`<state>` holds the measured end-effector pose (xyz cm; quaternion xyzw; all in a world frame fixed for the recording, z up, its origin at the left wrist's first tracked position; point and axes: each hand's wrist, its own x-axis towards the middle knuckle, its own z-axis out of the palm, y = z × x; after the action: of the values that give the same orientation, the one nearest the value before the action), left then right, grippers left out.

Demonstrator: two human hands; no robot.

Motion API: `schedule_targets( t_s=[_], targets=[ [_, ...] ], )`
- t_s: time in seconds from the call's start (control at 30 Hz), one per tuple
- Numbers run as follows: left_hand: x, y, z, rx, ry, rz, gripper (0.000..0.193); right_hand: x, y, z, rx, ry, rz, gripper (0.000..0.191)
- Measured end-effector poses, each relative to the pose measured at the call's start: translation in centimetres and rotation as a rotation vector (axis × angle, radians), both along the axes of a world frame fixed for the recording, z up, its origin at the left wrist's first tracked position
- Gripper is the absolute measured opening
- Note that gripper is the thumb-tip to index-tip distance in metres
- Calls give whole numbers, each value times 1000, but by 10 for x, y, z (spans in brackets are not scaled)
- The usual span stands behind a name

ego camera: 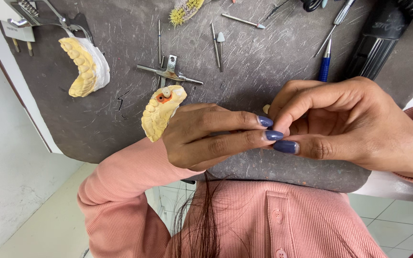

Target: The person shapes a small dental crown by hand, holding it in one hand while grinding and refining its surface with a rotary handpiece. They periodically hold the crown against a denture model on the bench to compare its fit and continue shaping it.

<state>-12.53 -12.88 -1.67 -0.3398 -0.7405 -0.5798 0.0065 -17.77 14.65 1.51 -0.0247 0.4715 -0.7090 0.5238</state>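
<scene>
Yellow dental cast (160, 114) in left grip (206, 136)

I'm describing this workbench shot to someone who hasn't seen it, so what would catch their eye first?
First, the two hands meeting at centre: the left hand holds a yellow dental cast with an orange spot, while the right hand pinches something too small to make out. Next, a second yellow cast on a white base at upper left of the scratched dark bench mat, with thin burs scattered above.
</scene>
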Motion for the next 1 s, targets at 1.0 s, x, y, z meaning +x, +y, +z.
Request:
schedule_targets(
  t_s=[1.0],
  targets=[
    [2,23,-4,237,-292,83,36,1,0,18,133,100,-59,24]
  ],
)
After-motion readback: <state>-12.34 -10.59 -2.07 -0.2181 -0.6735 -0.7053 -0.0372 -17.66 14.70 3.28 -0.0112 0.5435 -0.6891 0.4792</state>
